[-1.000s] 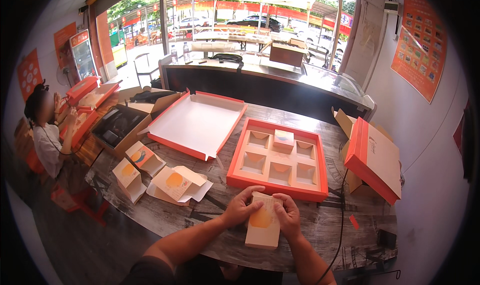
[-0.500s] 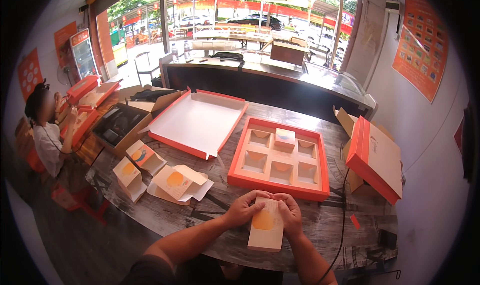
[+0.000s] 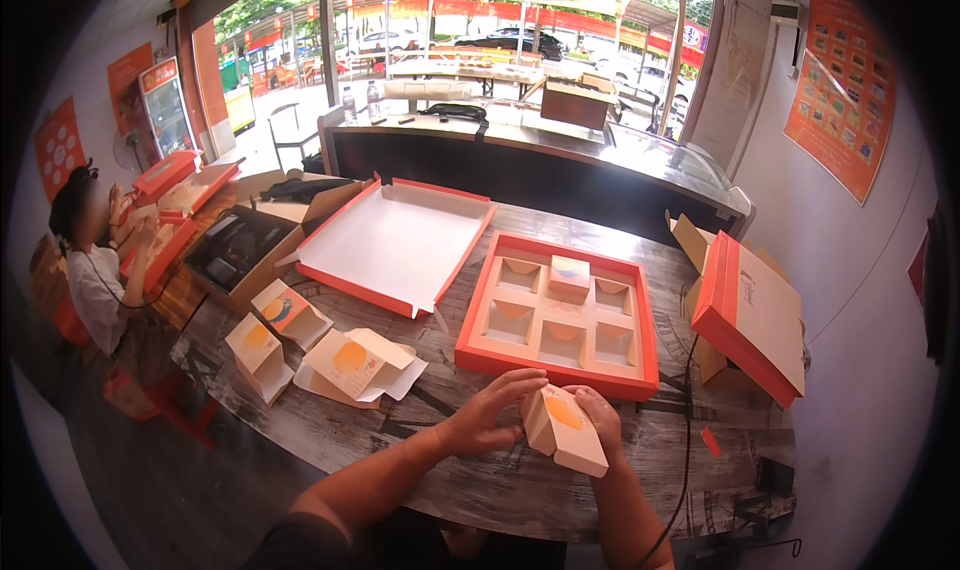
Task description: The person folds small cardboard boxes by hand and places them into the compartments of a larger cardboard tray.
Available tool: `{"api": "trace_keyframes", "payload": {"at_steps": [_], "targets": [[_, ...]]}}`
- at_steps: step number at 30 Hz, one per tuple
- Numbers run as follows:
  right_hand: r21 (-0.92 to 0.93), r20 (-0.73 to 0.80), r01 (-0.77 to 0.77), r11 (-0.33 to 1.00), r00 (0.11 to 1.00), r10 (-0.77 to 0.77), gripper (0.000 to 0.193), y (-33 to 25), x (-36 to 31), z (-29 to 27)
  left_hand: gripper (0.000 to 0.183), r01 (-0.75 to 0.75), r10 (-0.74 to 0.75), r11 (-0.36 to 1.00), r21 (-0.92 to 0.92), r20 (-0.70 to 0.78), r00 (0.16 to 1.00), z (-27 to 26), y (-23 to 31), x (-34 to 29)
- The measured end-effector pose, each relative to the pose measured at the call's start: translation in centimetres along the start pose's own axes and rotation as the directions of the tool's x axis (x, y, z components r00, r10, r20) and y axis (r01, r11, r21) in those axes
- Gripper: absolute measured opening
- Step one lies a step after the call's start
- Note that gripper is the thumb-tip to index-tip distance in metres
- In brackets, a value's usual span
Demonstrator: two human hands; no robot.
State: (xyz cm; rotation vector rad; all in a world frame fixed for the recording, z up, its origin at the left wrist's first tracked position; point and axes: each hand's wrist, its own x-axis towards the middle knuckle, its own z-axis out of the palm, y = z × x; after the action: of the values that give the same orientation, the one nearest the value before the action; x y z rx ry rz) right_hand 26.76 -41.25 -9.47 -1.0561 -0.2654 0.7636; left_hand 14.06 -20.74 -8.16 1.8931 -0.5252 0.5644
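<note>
With the fingers of the right hand (image 3: 605,420), gripping a small tan carton (image 3: 577,420) by its right side, tilted above the bench (image 3: 440,480) at the lower centre of the frame. With the left hand (image 3: 482,417), reaching toward its left side, thumb and fingers spread apart; cannot tell whether touching it. Printed on top with an orange patch.

Just beyond, right of centre, can see a red-rimmed box (image 3: 556,374) with six square recesses, carrying a small cube-shaped box (image 3: 569,274) at the upper middle one. Beside it, toward the upper left, laid with its white inside upward, a red-edged lid (image 3: 395,242). At centre left, grouped near one another, three opened cartons (image 3: 344,367). Farther left, a brown cardboard box (image 3: 270,280) with dark contents.

On the right, leaning at a slant, a red and tan box (image 3: 757,315); below it, a black cable (image 3: 685,440) and a red scrap (image 3: 710,443). At the left edge, seated near more red boxes (image 3: 168,176), another person (image 3: 98,290) in a pale top.
</note>
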Motion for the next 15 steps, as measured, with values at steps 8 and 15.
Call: {"api": "trace_keyframes", "payload": {"at_steps": [8, 15], "targets": [[0.026, 0.058, -0.039, 0.999, 0.998, 0.037, 0.053, 1.8, 0.3, -1.0, 0.069, 0.088, -0.072, 0.985, 0.147, -0.112, 0.991, 0.7, -0.1, -0.3], [-0.166, 0.201, 0.38, 0.91, 0.917, -0.346, 0.053, 1.4, 0.0, 1.0, 0.066, 0.318, -0.382, 0.919, -0.232, -0.327, 0.864, 1.1, -1.9, -1.2]]}}
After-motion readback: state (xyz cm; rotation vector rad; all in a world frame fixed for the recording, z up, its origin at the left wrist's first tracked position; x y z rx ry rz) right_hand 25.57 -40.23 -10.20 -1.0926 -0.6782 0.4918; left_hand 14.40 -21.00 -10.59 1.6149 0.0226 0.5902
